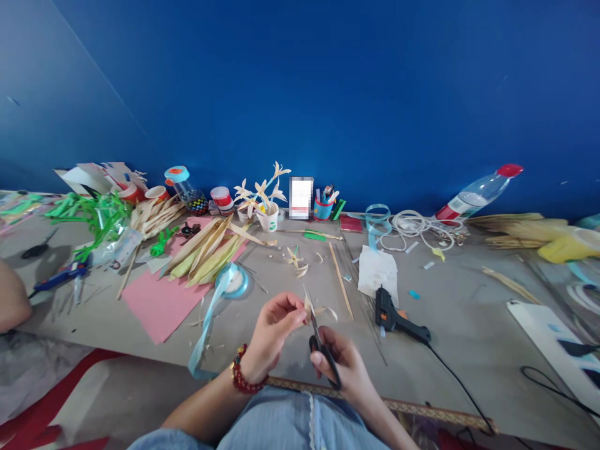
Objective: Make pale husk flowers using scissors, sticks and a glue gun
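Note:
My left hand point(279, 328), with a red bead bracelet at the wrist, pinches a small pale piece of corn husk point(308, 309) over the table. The black-handled scissors point(328, 361) are in my right hand point(344, 359), fingers through the handles. Their blades point away from me and lie against the husk piece; whether they are cutting I cannot tell. Just beyond my hands, a small husk flower point(294, 257) and curled scraps lie on the grey table. To the left rest a roll of light blue ribbon point(240, 282) and a bundle of corn husks point(206, 253).
A black glue gun point(389, 312) lies right of my hands, its cord running over the front edge. At the back stand a paper cup point(268, 219) with husk flowers, a pen holder point(323, 209) and a leaning bottle point(475, 195). Another person's arm point(12, 297) is at far left.

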Demonstrator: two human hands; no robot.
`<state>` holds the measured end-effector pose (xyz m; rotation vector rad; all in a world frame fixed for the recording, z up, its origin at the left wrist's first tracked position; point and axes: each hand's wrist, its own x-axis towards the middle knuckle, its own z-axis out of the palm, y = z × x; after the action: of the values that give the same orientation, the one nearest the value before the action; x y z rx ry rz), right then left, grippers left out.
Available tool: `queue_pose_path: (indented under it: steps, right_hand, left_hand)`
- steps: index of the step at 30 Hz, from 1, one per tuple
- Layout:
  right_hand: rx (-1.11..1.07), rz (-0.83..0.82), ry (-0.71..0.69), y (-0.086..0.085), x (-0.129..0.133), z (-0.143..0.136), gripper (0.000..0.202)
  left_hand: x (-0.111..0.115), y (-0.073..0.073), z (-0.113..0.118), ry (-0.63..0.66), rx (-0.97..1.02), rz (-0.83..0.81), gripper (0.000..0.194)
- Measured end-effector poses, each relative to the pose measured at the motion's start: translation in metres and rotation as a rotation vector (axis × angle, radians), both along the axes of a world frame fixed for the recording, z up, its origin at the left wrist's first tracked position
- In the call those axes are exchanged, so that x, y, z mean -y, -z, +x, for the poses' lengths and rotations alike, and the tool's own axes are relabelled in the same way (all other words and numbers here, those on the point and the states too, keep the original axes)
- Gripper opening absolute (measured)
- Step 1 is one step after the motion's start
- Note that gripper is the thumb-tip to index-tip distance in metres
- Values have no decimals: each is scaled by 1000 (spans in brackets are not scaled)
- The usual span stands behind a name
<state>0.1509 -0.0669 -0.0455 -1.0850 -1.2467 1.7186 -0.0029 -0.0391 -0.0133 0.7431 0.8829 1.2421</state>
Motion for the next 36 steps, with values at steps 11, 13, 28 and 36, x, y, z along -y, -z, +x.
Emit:
queue_pose_path:
  steps: [11, 13, 28, 36]
  right_hand:
    - [13, -1, -11, -4, 0, 1, 58]
    - [16, -1, -12, -5, 0, 1, 59]
    - [25, 28, -2, 0, 0, 0, 58]
    - [16, 40, 70, 5, -3, 3, 53]
  left_hand:
    - [0, 0, -2, 33, 12, 7, 13]
    - [-1, 0, -3, 37, 11, 10, 13]
    - [0, -2, -3, 53, 3, 7, 12]
    - [-1, -4, -5, 64, 29, -10, 13]
